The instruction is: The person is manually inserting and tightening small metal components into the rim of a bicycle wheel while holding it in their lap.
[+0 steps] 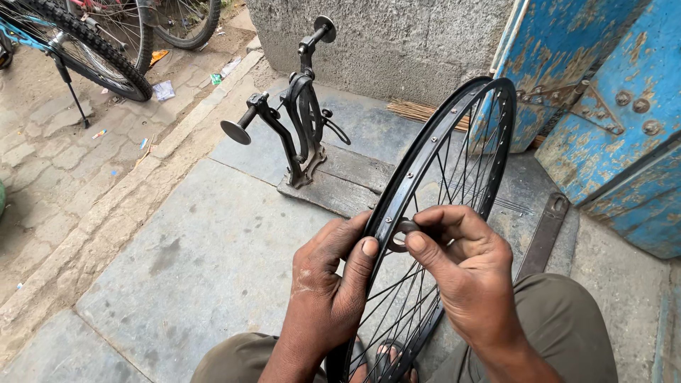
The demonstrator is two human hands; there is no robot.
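While my left hand (330, 284) grips the wheel rim (433, 149) upright betw. my knees, my right hand (464, 273) pinches a small ring tool (401, 232) at the rim. Truing stand (298, 131) sits unused at the slab's (213, 262) far edge; spoke work looks ongoing.

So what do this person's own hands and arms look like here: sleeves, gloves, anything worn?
Both are bare: no gloves, rings, watch or sleeves in view. The left hand has dusty, pale grime smudged across its back and short nails. The right hand looks grimy too, with a bare wrist. Olive-brown trousers cover the knees.
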